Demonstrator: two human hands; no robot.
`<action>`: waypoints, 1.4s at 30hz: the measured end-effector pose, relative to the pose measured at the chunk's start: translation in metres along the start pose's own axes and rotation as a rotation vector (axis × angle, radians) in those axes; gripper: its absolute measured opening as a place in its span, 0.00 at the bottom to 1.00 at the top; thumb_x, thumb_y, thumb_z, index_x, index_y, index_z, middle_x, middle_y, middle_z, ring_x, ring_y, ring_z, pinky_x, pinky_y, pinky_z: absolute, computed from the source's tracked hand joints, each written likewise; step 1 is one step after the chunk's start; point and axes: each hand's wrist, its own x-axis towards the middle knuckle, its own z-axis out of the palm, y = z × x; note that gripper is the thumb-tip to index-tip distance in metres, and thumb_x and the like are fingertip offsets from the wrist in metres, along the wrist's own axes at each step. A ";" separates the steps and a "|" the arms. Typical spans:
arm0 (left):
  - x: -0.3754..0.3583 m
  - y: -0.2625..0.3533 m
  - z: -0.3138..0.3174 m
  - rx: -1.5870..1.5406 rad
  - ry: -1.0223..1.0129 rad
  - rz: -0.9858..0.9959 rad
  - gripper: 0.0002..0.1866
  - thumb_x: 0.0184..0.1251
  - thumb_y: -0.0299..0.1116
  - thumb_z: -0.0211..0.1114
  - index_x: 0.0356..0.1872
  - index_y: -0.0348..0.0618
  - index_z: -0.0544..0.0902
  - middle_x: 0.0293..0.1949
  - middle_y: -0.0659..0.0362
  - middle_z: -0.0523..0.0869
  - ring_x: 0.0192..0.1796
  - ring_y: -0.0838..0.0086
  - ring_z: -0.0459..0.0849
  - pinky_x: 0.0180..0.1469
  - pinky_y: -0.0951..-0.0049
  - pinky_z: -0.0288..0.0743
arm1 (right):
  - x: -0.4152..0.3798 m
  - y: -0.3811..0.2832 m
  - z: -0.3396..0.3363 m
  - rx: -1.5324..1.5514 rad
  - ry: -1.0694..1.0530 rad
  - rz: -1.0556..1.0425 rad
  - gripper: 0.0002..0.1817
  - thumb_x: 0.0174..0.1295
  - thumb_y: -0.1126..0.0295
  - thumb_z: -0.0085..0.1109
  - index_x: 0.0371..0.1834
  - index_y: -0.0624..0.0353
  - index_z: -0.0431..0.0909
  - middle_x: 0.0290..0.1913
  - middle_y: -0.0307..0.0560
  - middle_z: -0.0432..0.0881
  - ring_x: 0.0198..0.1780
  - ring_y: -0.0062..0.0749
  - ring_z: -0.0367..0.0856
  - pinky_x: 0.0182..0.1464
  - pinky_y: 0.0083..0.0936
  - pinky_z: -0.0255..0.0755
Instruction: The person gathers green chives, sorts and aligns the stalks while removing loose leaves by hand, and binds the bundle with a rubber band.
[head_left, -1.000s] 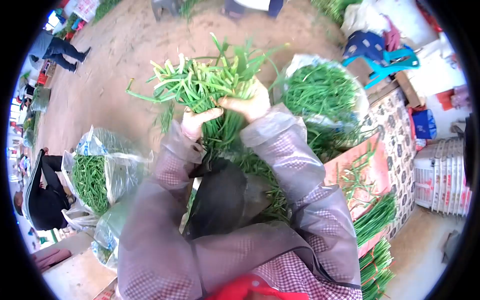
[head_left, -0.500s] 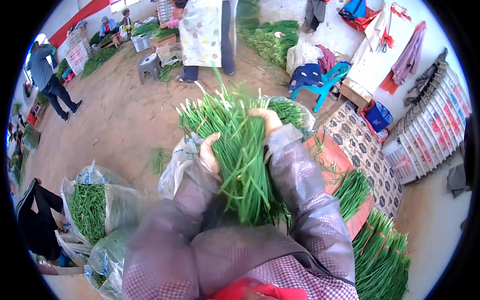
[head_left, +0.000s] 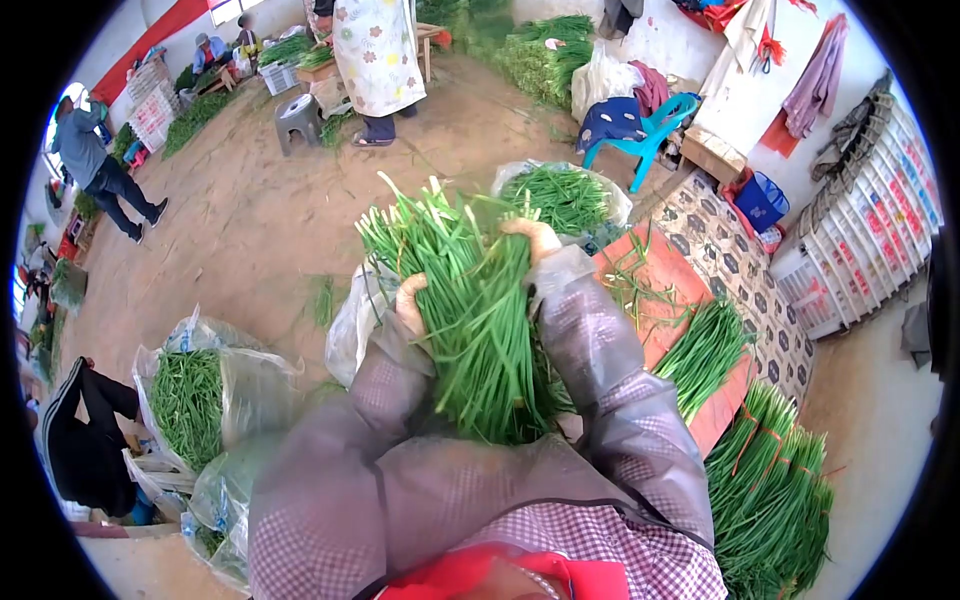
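Observation:
In front of my body I hold a large loose bunch of chives (head_left: pixel 470 310), long green stalks with pale ends pointing away from me. My left hand (head_left: pixel 411 306) wraps round its left side, fingers partly hidden by the stalks. High on the right side, my right hand (head_left: pixel 533 238) grips the bunch near the pale ends. The leafy ends hang down towards my apron. To my right, a smaller pile of chives (head_left: pixel 700 350) lies on a red board (head_left: pixel 645 265) among loose stalks. Below it are several banded bundles of chives (head_left: pixel 765 490).
Plastic bags of greens stand at the left (head_left: pixel 262 395) and just beyond my right hand (head_left: pixel 622 205). A grey stool (head_left: pixel 298 125), a blue chair (head_left: pixel 660 135) and stacked white crates (head_left: pixel 850 240) are farther off. One person (head_left: pixel 375 65) wears a flowered apron; another person (head_left: pixel 95 155) stands left.
The bunch stays in both my hands, its stalks shifted and the left part fanned outward. My view has shifted slightly, showing more of the bag beyond my right hand.

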 end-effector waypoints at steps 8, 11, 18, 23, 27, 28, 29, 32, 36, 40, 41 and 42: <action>0.013 0.006 -0.047 -0.029 0.081 0.198 0.23 0.60 0.45 0.54 0.49 0.38 0.76 0.45 0.50 0.82 0.42 0.57 0.83 0.46 0.57 0.80 | -0.026 -0.011 -0.051 0.237 -0.339 -0.025 0.21 0.49 0.70 0.54 0.49 0.63 0.74 0.38 0.52 0.82 0.31 0.42 0.80 0.36 0.42 0.77; 0.011 0.010 -0.054 -0.055 0.078 0.257 0.22 0.57 0.42 0.56 0.48 0.37 0.78 0.43 0.51 0.84 0.42 0.58 0.83 0.49 0.56 0.78 | -0.023 -0.031 -0.078 0.244 -0.171 -0.056 0.14 0.46 0.72 0.57 0.38 0.57 0.73 0.36 0.49 0.81 0.32 0.41 0.80 0.36 0.43 0.76; -0.008 0.017 -0.034 0.137 0.040 0.185 0.30 0.65 0.50 0.43 0.59 0.38 0.70 0.55 0.47 0.77 0.53 0.56 0.79 0.54 0.52 0.76 | -0.069 -0.183 -0.102 -0.289 0.137 -0.767 0.17 0.44 0.79 0.63 0.41 0.67 0.79 0.34 0.50 0.84 0.31 0.34 0.82 0.33 0.30 0.78; 0.000 0.011 -0.042 0.049 -0.093 0.185 0.34 0.65 0.56 0.42 0.63 0.39 0.66 0.58 0.47 0.73 0.56 0.54 0.76 0.57 0.50 0.73 | -0.098 -0.222 -0.070 -0.689 0.028 -1.288 0.27 0.51 0.85 0.58 0.58 0.63 0.69 0.48 0.45 0.81 0.49 0.28 0.78 0.51 0.24 0.73; 0.007 0.012 -0.048 0.095 -0.165 0.167 0.36 0.62 0.58 0.47 0.67 0.48 0.63 0.65 0.52 0.68 0.62 0.55 0.71 0.62 0.49 0.66 | -0.079 -0.190 -0.099 -1.457 0.029 -1.210 0.30 0.44 0.82 0.55 0.56 0.52 0.74 0.52 0.48 0.78 0.51 0.36 0.78 0.53 0.29 0.72; 0.006 0.009 -0.034 0.127 -0.188 0.132 0.36 0.63 0.59 0.45 0.67 0.47 0.63 0.64 0.52 0.68 0.62 0.55 0.71 0.62 0.49 0.67 | -0.039 -0.170 -0.156 -1.781 0.100 -1.425 0.32 0.43 0.76 0.58 0.59 0.50 0.72 0.50 0.51 0.78 0.51 0.46 0.76 0.55 0.38 0.68; 0.003 0.006 -0.022 0.160 -0.205 0.109 0.36 0.63 0.60 0.42 0.67 0.47 0.63 0.64 0.52 0.68 0.62 0.55 0.71 0.61 0.49 0.68 | -0.054 -0.138 -0.160 -2.066 0.211 -1.364 0.36 0.42 0.72 0.60 0.61 0.48 0.69 0.48 0.52 0.77 0.52 0.49 0.72 0.56 0.44 0.64; -0.004 0.004 0.004 0.163 0.142 0.141 0.31 0.64 0.50 0.46 0.61 0.38 0.68 0.56 0.47 0.76 0.55 0.58 0.79 0.57 0.56 0.74 | -0.042 -0.038 -0.247 -2.165 0.027 -0.681 0.33 0.47 0.60 0.66 0.60 0.50 0.70 0.55 0.56 0.74 0.57 0.51 0.72 0.57 0.41 0.67; 0.000 0.009 -0.043 0.084 0.259 0.201 0.27 0.63 0.48 0.48 0.55 0.37 0.74 0.49 0.49 0.81 0.47 0.60 0.82 0.52 0.59 0.77 | -0.110 -0.060 -0.147 -2.379 -0.156 -0.104 0.38 0.49 0.49 0.65 0.65 0.41 0.65 0.66 0.54 0.65 0.62 0.42 0.71 0.60 0.34 0.68; 0.009 0.007 -0.046 0.057 0.324 0.237 0.22 0.60 0.48 0.52 0.45 0.40 0.79 0.36 0.54 0.84 0.33 0.62 0.83 0.39 0.61 0.80 | -0.089 -0.069 -0.091 -2.152 0.207 -0.025 0.22 0.51 0.56 0.62 0.47 0.53 0.77 0.44 0.51 0.80 0.50 0.47 0.78 0.56 0.41 0.69; 0.008 0.005 -0.037 0.049 0.331 0.221 0.22 0.59 0.48 0.53 0.44 0.40 0.80 0.35 0.55 0.85 0.33 0.62 0.84 0.39 0.61 0.80 | -0.085 -0.068 -0.095 -2.285 -0.007 -0.450 0.22 0.50 0.61 0.60 0.49 0.56 0.75 0.49 0.52 0.78 0.52 0.47 0.77 0.59 0.41 0.66; 0.008 0.003 -0.031 0.040 0.337 0.206 0.23 0.59 0.49 0.53 0.44 0.40 0.80 0.35 0.55 0.85 0.33 0.63 0.84 0.38 0.62 0.81 | -0.076 -0.055 -0.096 -2.139 -0.027 -0.992 0.31 0.45 0.67 0.62 0.57 0.57 0.70 0.57 0.53 0.73 0.57 0.48 0.72 0.62 0.40 0.62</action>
